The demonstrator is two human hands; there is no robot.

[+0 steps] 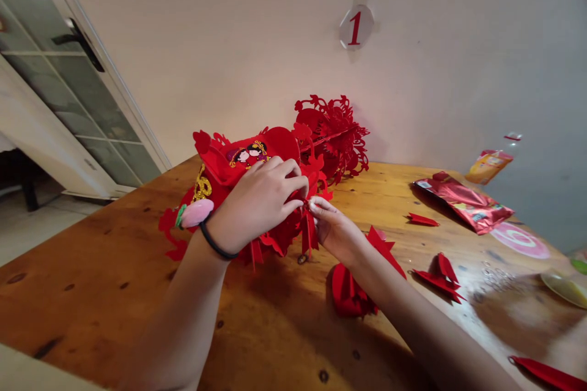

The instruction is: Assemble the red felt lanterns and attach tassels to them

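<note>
I've got left hand (268,191) and right hand (334,229) pinched closed on the red ribbon (310,234); lantern (277,143) sits under the left, probably to steady it.

Left hand (268,190), right hand (334,225), fingertips (314,203) close

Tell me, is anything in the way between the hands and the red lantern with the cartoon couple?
Nothing visible is. The left hand lies over the red lantern, and the fingers of the right hand touch its right side. The red cut-out decoration sits beyond, not between.
</note>
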